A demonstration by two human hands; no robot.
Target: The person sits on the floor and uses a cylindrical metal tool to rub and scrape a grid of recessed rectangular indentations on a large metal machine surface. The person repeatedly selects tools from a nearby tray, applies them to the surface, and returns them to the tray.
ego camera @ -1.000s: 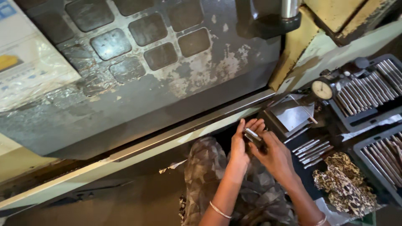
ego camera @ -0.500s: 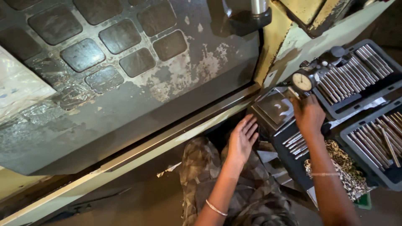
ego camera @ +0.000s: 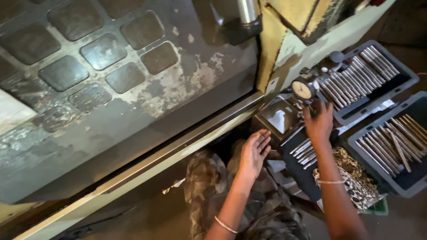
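Your right hand (ego camera: 318, 125) reaches to dial gauge (ego camera: 302, 90), fingers curled at its base; grip on anything cannot be told. Your left hand (ego camera: 254, 152) open, empty, palm up, near metal block (ego camera: 279, 121). Risk: nudged gauge tips; loose pins (ego camera: 304, 150) beside wrist roll off dark tray (ego camera: 299, 171).

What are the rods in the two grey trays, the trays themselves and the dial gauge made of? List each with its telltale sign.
Rods: apparently bare steel; long, thin, silvery, with bright glints.
Grey trays: likely moulded plastic; matte, rounded rims, though painted metal is possible.
Dial gauge by the right hand: metal-looking body with a pale round face, probably under a clear cover.
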